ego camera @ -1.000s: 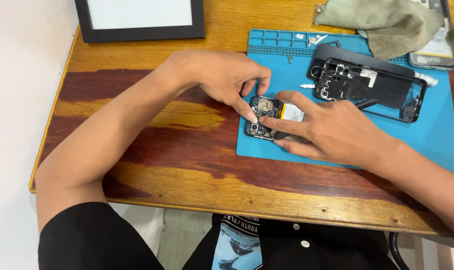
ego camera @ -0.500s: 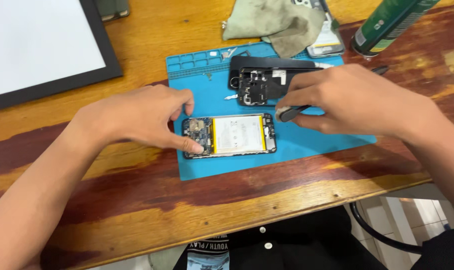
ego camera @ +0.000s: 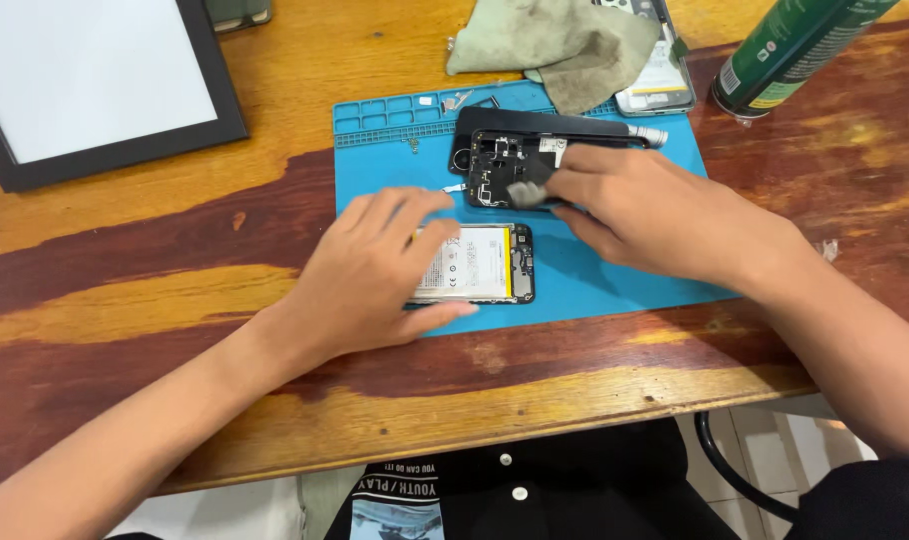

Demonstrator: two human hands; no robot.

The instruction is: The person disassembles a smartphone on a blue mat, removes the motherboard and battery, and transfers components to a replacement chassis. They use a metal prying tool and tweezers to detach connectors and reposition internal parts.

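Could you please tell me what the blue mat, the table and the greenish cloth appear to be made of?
The blue work mat looks like matte silicone or rubber: flat, non-glossy, with moulded compartments along its top edge. The brown table seems varnished wood, showing grain and worn yellow streaks. The grey-green cloth appears soft woven fabric, crumpled into folds and stained.

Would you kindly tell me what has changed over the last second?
The right hand left the opened phone and moved up to the black frame, pinching a small grey piece there. The left hand stays on the phone, which remains on the blue mat.
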